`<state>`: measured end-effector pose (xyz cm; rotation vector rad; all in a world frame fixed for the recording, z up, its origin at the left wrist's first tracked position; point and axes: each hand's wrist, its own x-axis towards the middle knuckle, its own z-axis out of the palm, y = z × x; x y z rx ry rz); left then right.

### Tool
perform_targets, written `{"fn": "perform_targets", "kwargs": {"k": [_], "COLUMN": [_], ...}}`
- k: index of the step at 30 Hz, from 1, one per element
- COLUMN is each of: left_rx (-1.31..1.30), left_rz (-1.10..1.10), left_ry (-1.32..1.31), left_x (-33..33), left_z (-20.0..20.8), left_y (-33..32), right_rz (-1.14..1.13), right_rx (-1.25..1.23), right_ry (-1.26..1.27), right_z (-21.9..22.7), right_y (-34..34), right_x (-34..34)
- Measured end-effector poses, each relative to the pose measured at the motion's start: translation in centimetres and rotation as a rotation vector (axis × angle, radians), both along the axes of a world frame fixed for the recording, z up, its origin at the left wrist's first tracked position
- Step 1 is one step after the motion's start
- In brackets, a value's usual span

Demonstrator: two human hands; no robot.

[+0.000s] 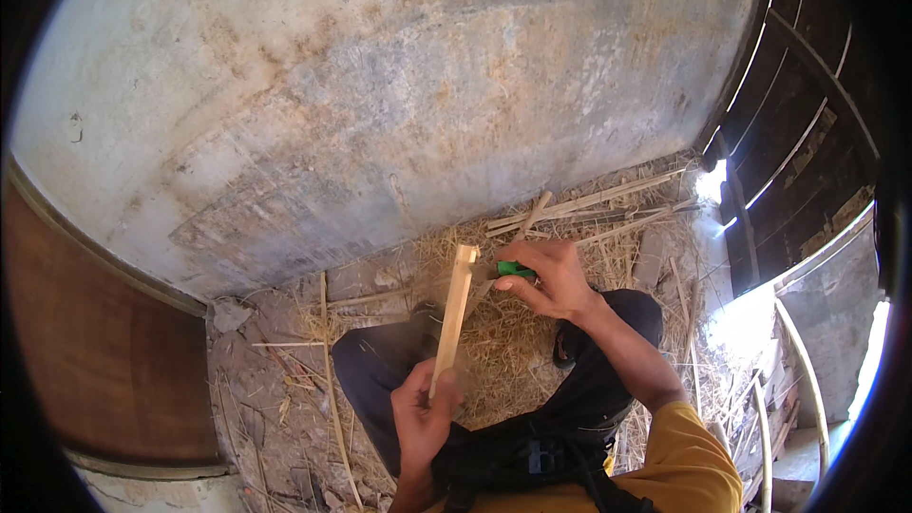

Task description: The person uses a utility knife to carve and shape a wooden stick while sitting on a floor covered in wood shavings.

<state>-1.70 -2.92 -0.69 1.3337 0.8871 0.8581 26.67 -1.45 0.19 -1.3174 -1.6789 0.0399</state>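
My left hand (423, 415) is closed round the lower end of a pale, flat bamboo strip (454, 313), which stands nearly upright and leans slightly to the right. A green-handled knife (514, 269) is gripped in my right hand (554, 277). Its dark blade is partly blurred and lies across or just beside the strip close to the top; whether it cuts into the bamboo I cannot tell. Both hands are held over my bent, dark-trousered legs.
Straw-like shavings (503, 361) cover the ground between my feet. Long split sticks (608, 198) lie along the foot of a stained wall (380, 114). A brown wooden panel (114, 342) stands at left, a dark plank wall (798, 123) at right.
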Motion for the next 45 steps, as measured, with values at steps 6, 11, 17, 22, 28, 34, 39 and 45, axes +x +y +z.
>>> {"fn": "perform_targets", "kwargs": {"k": [6, 11, 17, 22, 28, 34, 39, 45], "left_rx": [0.071, 0.116, 0.136, 0.173, 0.132, 0.078, 0.034, -0.018], "left_rz": [0.005, -0.002, 0.008, 0.027, 0.026, 0.028, 0.024, -0.01], "left_ry": [0.05, 0.071, 0.09, 0.1, 0.097, 0.057, 0.027, 0.052], "left_x": [0.7, 0.9, 1.6, 2.1, 2.0, 2.0, 2.0, 1.4], "left_z": [0.1, 0.0, 0.7, 0.9, 1.2, 1.0, 1.0, 0.9], "left_y": [-0.1, -0.1, 0.2, 0.5, 0.2, 0.0, -0.1, -0.3], "right_rz": [-0.043, -0.022, -0.004, -0.031, -0.084, -0.129, -0.168, -0.263], "right_rx": [-0.002, 0.076, 0.107, 0.115, 0.125, 0.151, 0.128, 0.201], "right_ry": [-0.016, -0.094, -0.124, -0.119, -0.147, -0.15, -0.179, -0.162], "right_z": [0.2, 0.0, -0.1, -0.2, 0.3, 0.6, 0.8, 0.2], "right_y": [-0.2, -0.2, -0.2, -0.2, -0.4, -0.5, -0.7, 0.3], "right_x": [-0.1, 0.0, -0.5, -0.8, -1.1, -1.5, -1.6, -0.2]}}
